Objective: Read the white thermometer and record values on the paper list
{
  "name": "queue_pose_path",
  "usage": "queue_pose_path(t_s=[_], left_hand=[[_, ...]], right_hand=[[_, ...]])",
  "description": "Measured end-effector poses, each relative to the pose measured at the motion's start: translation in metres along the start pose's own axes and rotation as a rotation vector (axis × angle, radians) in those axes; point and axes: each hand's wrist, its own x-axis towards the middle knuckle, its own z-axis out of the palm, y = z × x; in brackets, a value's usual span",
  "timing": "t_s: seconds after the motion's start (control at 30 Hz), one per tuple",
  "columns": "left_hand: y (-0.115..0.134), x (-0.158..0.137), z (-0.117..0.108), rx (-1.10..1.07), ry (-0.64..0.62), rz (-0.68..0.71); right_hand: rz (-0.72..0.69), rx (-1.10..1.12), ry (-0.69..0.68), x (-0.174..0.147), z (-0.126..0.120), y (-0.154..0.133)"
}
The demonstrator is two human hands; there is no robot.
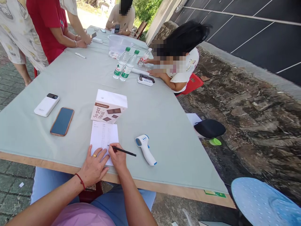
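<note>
My right hand [118, 158] is closed around a black pen [125, 151], its tip touching a white sheet of paper [97, 138] that bears columns of small writing. Fingers spread, my left hand [94, 166] lies flat on the lower left part of the sheet. At the paper's far edge stands a white and brown box [110, 105] marked "Su-per Meal". To the right of my right hand lies a white and blue infrared thermometer [145, 150]. A phone with a brown case [62, 121] and a white power bank [47, 104] rest to the left.
Two green-capped water bottles [127, 66] stand farther up the table [178, 147], near a clear plastic tub [120, 44]. A person in white [188, 66] sits at the right side; others are at the far end and left. A light blue hat [263, 201] is at lower right.
</note>
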Motion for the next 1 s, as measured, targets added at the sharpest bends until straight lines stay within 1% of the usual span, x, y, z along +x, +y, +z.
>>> queue_pose_path(t_s=[0.1, 0.27, 0.77, 1.0], left_hand=[[-0.0001, 0.0001, 0.0006, 0.007, 0.002, 0.000], [0.0001, 0.0003, 0.0010, 0.010, 0.000, 0.002], [0.0003, 0.0008, -0.0014, 0.018, -0.003, -0.002], [-0.0003, 0.0011, -0.0020, 0.036, -0.008, 0.010]], right_hand=[[0.006, 0.007, -0.038, 0.0026, -0.0018, -0.0012], [-0.030, 0.002, -0.013, 0.0023, -0.0017, 0.0014], [-0.074, -0.030, -0.007, 0.0018, -0.0012, 0.0012], [-0.061, -0.027, -0.004, 0.0014, -0.0003, 0.0006]])
